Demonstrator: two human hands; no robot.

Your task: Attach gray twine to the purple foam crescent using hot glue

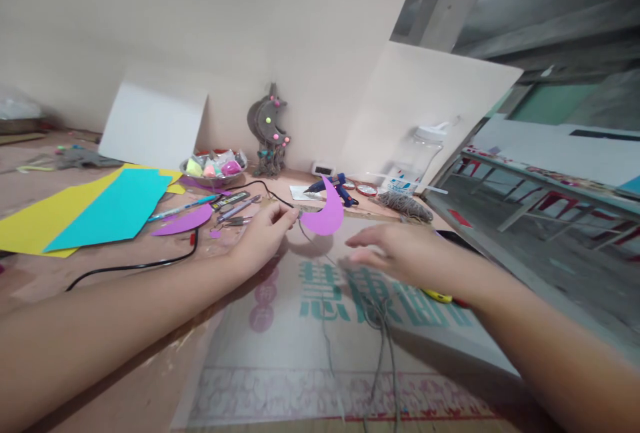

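Find purple moon [334, 214] right of left fingers [286, 218], pinched by lower tip, with upper tip toward desk's [145, 396] back edge. Note right fingers [364, 237], parted, farther from moon.

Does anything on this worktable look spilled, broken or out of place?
Nothing looks clearly spilled or broken. The grey yarn trails loosely across the printed sheet, a little untidy compared with the gathered grey bundle farther back.
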